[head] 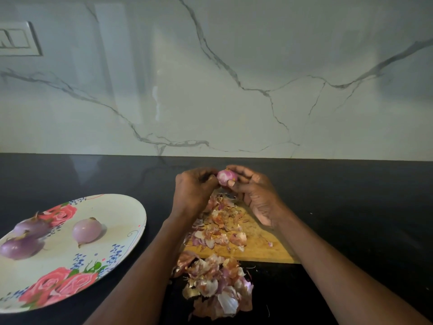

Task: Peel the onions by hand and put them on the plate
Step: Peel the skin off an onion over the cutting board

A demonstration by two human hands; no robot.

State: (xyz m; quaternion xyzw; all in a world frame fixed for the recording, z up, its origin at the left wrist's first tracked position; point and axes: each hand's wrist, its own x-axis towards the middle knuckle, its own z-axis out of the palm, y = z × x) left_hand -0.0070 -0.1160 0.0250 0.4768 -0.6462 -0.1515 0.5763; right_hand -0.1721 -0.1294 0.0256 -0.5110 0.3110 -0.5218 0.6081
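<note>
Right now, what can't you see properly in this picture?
- Head view: the far side of the onion is hidden by the right hand gripping it.
- The left hand fingertips at the onion are too blurred to tell whether they pinch skin.
- The plate is cut off by the left edge.
- The cutting board is partly covered by peels and arms.

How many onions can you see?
4. Three peeled onions lie on the plate; one onion is held in both hands. Peels might hide more.
</note>
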